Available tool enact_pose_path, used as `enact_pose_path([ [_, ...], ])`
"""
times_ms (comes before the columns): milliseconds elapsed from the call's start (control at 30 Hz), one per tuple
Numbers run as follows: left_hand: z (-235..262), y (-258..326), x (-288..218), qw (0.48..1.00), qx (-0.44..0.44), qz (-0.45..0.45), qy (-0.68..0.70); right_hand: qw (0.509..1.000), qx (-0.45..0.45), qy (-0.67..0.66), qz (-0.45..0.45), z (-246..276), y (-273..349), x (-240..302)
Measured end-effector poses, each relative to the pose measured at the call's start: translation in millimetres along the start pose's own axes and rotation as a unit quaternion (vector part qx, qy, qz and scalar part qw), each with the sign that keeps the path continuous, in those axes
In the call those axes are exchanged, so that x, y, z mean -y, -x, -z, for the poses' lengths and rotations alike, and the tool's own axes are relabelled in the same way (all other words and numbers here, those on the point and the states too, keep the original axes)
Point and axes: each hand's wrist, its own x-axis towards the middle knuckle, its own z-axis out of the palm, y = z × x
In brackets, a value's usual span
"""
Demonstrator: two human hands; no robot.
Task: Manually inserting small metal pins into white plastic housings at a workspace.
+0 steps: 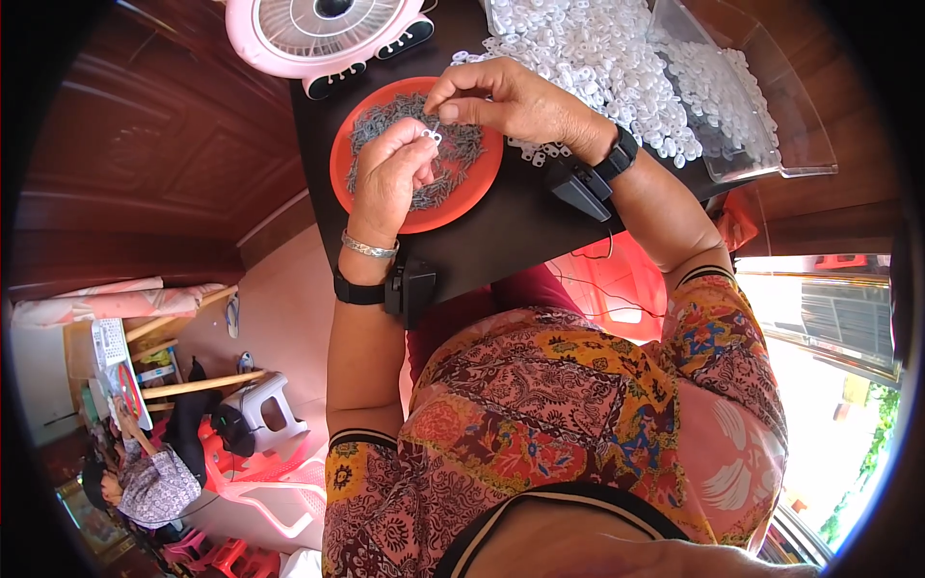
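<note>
Orange plate (482,188) of grey pins sits under my hands so my left hand (390,178) and right hand (511,101) together pinch one white ring (436,137).

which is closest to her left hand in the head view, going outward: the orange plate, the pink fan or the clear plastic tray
1. Orange plate, directly under the left hand.
2. Pink fan, beyond the plate at the table's far left.
3. Clear plastic tray, far right, past the right hand.
</note>
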Motion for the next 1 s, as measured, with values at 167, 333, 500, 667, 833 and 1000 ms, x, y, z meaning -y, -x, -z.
enact_pose_path([
  [167, 0.0, -0.2, 1.3, 1.000, 0.002, -0.002, -0.007, 0.993, 0.015, 0.115, 0.037, -1.8, 0.6, 1.7],
  [333, 0.5, -0.6, -0.5, 1.000, -0.002, 0.002, -0.016, 0.994, 0.017, 0.106, 0.008, -3.2, 0.7, 2.3],
  [500, 1.3, -1.1, 1.9, 1.000, -0.001, 0.005, -0.014, 0.992, 0.016, 0.128, -0.004, -4.4, 1.6, 6.2],
  [667, 0.6, -1.2, 2.0, 1.000, 0.006, 0.007, -0.011, 0.981, 0.026, 0.189, 0.017, -3.1, 1.6, 5.0],
  [833, -0.8, -1.1, 1.6, 1.000, 0.014, 0.011, -0.014, 0.976, 0.034, 0.214, 0.033, -2.3, 1.5, 3.3],
  [1000, -2.0, -0.9, 1.7, 1.000, 0.017, 0.002, -0.015, 0.973, 0.034, 0.224, 0.054, -2.0, 1.5, 3.7],
])
